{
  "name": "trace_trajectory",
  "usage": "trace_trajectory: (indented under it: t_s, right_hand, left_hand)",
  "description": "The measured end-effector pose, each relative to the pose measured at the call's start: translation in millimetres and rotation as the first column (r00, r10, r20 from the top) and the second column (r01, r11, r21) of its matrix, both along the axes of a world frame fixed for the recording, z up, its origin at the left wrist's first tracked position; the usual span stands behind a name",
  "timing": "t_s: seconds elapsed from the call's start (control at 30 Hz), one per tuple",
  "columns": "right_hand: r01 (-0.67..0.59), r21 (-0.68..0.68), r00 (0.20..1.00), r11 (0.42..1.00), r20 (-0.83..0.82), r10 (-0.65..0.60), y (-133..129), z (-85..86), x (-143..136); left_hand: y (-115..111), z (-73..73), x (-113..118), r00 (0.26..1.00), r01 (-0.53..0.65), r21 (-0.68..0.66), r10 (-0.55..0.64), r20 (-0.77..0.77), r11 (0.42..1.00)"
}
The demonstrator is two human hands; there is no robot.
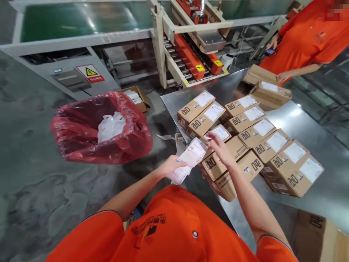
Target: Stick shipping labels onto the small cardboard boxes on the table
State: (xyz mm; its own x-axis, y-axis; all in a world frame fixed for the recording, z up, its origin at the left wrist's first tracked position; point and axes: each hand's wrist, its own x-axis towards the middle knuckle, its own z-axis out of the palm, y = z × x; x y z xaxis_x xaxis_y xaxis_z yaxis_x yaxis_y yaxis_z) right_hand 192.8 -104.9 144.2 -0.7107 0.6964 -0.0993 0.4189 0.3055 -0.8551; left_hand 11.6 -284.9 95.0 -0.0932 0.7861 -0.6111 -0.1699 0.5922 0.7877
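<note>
My left hand is closed on several white printed shipping labels, its thumb on top of them. The sheets fan out toward the box rows. By their far right end is my right hand, fingers bent and apart, with nothing plainly held. It hovers over a cardboard box that bears a white label. Below that hand, a box without a visible white label lies at the table edge. More labelled boxes stand in rows to the right.
A metal table carries the boxes. At left is a bin lined with a red bag, holding white waste. Behind stand a green conveyor and a sealing machine. A co-worker at far right touches a box and holds a phone.
</note>
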Motion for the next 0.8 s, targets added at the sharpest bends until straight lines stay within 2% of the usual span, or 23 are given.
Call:
trace_trajectory:
  t_s: [0.07,0.17,0.27,0.37,0.47,0.53,0.57,0.67,0.73,0.8]
  right_hand:
    - [-0.051,-0.145,0.999,0.988,-0.010,0.050,-12.5,11.3,7.9]
    - [-0.003,-0.240,1.000,0.971,0.018,0.008,-37.5,21.4,18.9]
    - [-0.004,-0.268,1.000,0.963,-0.007,0.002,-65.9,27.8,29.9]
    - [-0.016,-0.119,1.000,0.993,0.002,0.017,-91.4,31.1,40.7]
    - [0.010,0.150,0.999,0.989,0.049,-0.018,-101.9,29.3,54.0]
    - [0.014,0.256,0.997,0.966,0.070,-0.033,-90.6,26.3,67.2]
    - [0.042,0.295,0.996,0.955,0.067,-0.065,-77.9,25.0,75.7]
    - [0.255,0.392,0.958,0.884,0.022,-0.286,-16.8,22.2,106.5]
    - [0.372,0.403,0.912,0.836,0.008,-0.409,29.1,19.2,125.6]
    - [0.472,0.331,0.871,0.817,-0.031,-0.490,63.7,13.9,137.2]
  left_hand:
    - [-4.5,2.3,2.8,0.998,0.051,0.038,-0.052,0.024,0.998]
    - [-8.6,13.9,5.2,0.982,0.132,0.212,-0.157,0.109,0.968]
    - [-3.5,36.4,13.9,0.991,0.045,0.343,-0.084,0.100,0.938]
    - [8.4,55.5,34.7,1.000,0.020,0.327,-0.013,-0.023,0.945]
    - [16.4,57.9,58.3,0.988,-0.006,0.268,0.046,-0.145,0.963]
    - [16.1,50.8,68.1,0.989,0.008,0.245,0.027,-0.142,0.969]
    - [14.2,46.0,70.3,0.994,0.052,0.226,-0.029,-0.103,0.973]
    - [3.4,31.5,66.5,0.978,0.205,0.118,-0.209,0.026,0.972]
    - [-5.1,25.2,58.0,0.979,0.199,0.029,-0.199,0.037,0.980]
    - [-12.0,22.4,48.4,0.988,0.139,0.010,-0.139,0.072,0.990]
